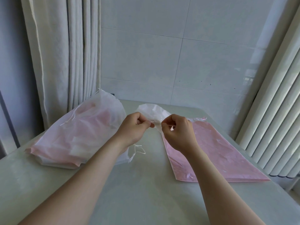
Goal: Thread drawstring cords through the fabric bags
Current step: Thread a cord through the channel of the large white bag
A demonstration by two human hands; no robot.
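Note:
A white fabric bag (pixel 152 111) is lifted above the middle of the table, bunched at its top hem. My left hand (pixel 134 127) pinches a short white cord end at the hem. My right hand (pixel 177 132) pinches the gathered hem just to the right of it. Under my right hand a pink fabric bag (pixel 215 153) lies flat, with a pink cord knot (pixel 204 118) at its far corner. A loose white cord (pixel 138 151) trails on the table below my left wrist.
A pile of white and pink bags (pixel 78 137) with white drawstrings lies at the left of the pale table (pixel 146 192). Curtains hang at the left, a tiled wall stands behind, and a ribbed white radiator (pixel 279 111) runs along the right edge.

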